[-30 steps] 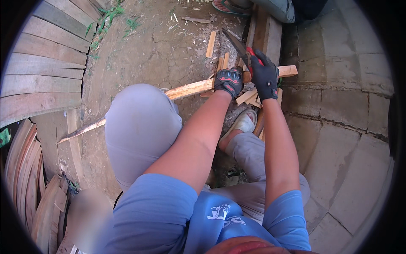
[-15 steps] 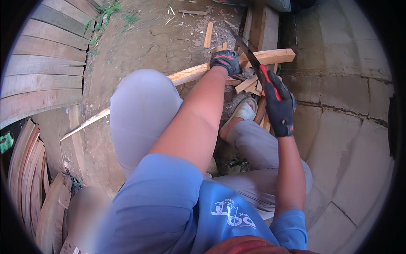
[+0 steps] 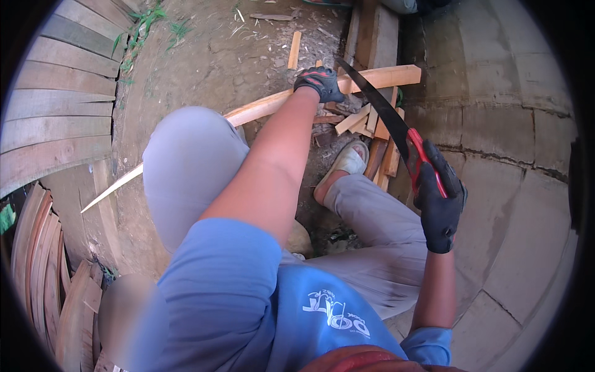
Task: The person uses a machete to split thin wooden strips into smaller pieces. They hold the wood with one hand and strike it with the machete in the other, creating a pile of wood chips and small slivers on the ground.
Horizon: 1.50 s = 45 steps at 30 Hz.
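My left hand point(image 3: 320, 84), in a black and red glove, is closed round a long wooden strip point(image 3: 260, 106). The strip runs from the far right past my raised knee, and its tapered end lies low on the left. In my right hand point(image 3: 441, 198), gloved the same way, is the red handle of a handsaw point(image 3: 381, 106). Its dark blade slants up and left, with the tip at the strip just right of my left hand. Whether the teeth touch the wood I cannot tell.
Short wood offcuts point(image 3: 359, 121) lie in a heap beneath the strip, near my sandalled foot point(image 3: 349, 162). A paved slope or wall point(image 3: 496, 204) rises at the right. Curved boards point(image 3: 65, 93) stand at the left, with more stacked below. A loose offcut point(image 3: 294, 49) lies beyond my left hand.
My right hand has drawn the saw back toward me and to the right, so more blade shows on the near side of the strip. My left hand keeps its grip; the whole view shifted slightly.
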Each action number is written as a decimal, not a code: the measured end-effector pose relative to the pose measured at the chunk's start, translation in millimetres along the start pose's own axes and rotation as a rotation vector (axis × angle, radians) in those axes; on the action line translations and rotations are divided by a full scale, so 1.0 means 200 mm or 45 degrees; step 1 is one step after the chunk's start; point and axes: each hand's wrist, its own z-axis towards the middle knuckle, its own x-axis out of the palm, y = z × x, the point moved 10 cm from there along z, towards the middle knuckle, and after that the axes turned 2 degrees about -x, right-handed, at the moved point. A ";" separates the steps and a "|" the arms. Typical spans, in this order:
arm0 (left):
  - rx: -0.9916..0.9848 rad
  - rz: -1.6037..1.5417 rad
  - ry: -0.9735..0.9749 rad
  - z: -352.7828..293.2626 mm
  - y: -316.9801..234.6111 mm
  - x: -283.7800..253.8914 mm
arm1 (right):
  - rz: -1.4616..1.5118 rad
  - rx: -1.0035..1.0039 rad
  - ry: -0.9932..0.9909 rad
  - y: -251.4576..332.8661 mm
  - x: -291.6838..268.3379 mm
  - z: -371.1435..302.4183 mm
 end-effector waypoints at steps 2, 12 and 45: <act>0.034 0.020 -0.065 -0.02 -0.03 -0.02 | 0.048 -0.010 -0.005 0.02 -0.01 0.01; 0.099 0.167 -0.502 -0.08 -0.02 -0.05 | 0.251 -0.011 -0.047 0.24 0.42 0.60; 0.081 0.094 -0.212 -0.01 0.00 -0.12 | 0.169 -0.173 -0.122 -0.22 0.68 0.61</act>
